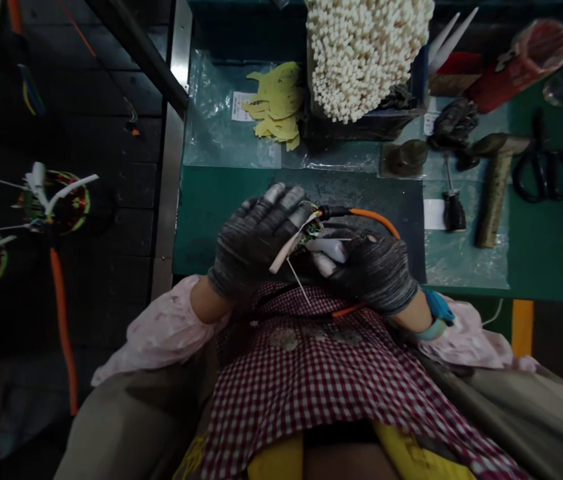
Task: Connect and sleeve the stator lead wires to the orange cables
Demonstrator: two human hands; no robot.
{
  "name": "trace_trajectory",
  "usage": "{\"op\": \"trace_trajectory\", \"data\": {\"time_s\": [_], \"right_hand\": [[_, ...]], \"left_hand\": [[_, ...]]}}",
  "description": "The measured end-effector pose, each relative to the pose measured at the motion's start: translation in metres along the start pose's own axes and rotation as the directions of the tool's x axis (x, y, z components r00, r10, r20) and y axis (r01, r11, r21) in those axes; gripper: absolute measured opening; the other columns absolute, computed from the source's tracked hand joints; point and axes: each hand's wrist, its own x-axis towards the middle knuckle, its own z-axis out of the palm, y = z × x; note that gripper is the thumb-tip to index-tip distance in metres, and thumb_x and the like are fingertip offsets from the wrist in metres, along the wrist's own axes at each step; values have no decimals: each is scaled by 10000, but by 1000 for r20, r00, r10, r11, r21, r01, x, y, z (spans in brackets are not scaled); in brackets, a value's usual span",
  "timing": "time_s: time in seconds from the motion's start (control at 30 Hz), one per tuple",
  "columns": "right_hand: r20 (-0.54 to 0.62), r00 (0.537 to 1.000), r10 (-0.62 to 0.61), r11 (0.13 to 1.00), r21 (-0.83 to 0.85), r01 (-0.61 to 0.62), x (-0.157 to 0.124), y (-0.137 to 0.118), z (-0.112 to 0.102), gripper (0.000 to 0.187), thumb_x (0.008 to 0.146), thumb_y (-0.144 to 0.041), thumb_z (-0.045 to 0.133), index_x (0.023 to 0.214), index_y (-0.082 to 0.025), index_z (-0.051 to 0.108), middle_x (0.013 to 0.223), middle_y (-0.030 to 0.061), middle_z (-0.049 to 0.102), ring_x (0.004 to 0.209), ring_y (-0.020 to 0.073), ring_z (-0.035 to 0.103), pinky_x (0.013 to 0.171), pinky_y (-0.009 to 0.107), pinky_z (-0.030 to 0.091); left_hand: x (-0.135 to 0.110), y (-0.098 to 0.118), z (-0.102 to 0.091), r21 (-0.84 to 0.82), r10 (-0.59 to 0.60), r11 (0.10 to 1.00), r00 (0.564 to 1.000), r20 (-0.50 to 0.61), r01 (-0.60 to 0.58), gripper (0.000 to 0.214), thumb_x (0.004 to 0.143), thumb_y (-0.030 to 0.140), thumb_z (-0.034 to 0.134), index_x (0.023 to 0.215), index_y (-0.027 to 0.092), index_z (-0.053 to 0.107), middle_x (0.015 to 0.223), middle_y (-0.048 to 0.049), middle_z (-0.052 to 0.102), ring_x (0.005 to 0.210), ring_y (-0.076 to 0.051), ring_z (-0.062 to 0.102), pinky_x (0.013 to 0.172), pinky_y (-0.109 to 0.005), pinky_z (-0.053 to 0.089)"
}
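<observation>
Print on the small white paper label [242, 107] beside the cut yellow sheets [276, 100] is too small to read, as is that on a second white tag [431, 122] near the blue bin of cream-coloured sticks [368, 57]. Both bare forearms slope inward from pink patterned sleeves, the right one wearing a blue wristband [438, 313]. The left hand [260, 240], in a grey knitted glove, lies back-up with its fingers angled forward and its grip closed on the left side of a small bundle of thin coloured wires [311, 231]. That bundle sits between the hands, above the green bench's [201, 220] near edge, with a thick orange cable [376, 217] curving away rightward. The right hand [378, 270], gloved alike, bends its fingers in at the bundle's right side; what its grip pinches, I cannot tell.
</observation>
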Motion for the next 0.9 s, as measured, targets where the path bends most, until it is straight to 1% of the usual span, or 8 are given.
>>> {"op": "trace_trajectory", "data": {"time_s": [0.13,0.3,0.43,0.53,0.6,0.67,0.8,0.9], "right_hand": [[-61,998,-7,998,-64,3,5,2,-5,180,1023,-452,751,1135,-343,840,1091,78,845,1096,339,805,1068,576,695],[-78,997,8,998,-67,-14,5,1,-10,172,1000,-416,753,1120,-328,840,1165,84,860,1122,347,809,1078,556,688],[-118,989,86,987,-121,-101,4,7,-14,334,1016,-506,709,1245,-306,847,1282,98,853,1164,374,807,1001,553,690],[-177,968,179,969,-137,-204,6,15,-14,410,992,-596,711,1225,-289,853,1117,116,848,1048,371,808,904,521,676],[-198,960,196,966,-128,-224,8,19,-12,392,963,-609,744,1161,-286,847,954,99,810,949,339,791,877,475,664],[-207,962,180,965,-152,-213,10,22,-11,364,957,-601,752,1122,-288,836,891,86,788,884,316,770,849,447,659],[-207,965,159,960,-194,-200,12,22,-11,341,984,-585,729,1089,-276,827,925,95,807,862,313,764,834,448,661],[-209,964,166,965,-165,-202,14,22,-12,365,1002,-601,724,1106,-266,827,954,98,811,865,303,773,855,438,660]], "left_hand": [[29,6,-2,-126,-17,992,998,54,23,427,1142,329,554,1547,339,687,1711,-60,639,1606,-346,595,1290,-529,518],[53,6,1,-209,-29,976,988,151,61,417,1082,269,594,1471,264,743,1666,-101,676,1606,-405,584,1320,-626,476],[78,6,0,-208,-5,977,981,196,47,341,1052,269,627,1346,235,797,1503,-103,785,1482,-397,694,1266,-601,543],[103,16,-7,-99,1,995,954,300,30,261,1042,267,649,1203,193,841,1274,-127,850,1275,-391,802,1135,-546,637],[121,27,-13,59,-37,998,905,424,13,268,1037,229,648,1187,153,855,1202,-166,852,1187,-421,825,1032,-559,673],[137,38,-19,175,-93,985,854,513,3,275,1023,188,651,1182,133,869,1153,-191,855,1152,-455,828,972,-583,685],[156,52,-25,237,-170,971,804,570,38,255,1008,146,675,1135,143,896,1096,-193,861,1160,-474,827,994,-609,686],[158,53,-23,227,-196,971,801,566,78,241,996,114,675,1087,144,896,1062,-169,856,1176,-452,826,1044,-593,667]]}}
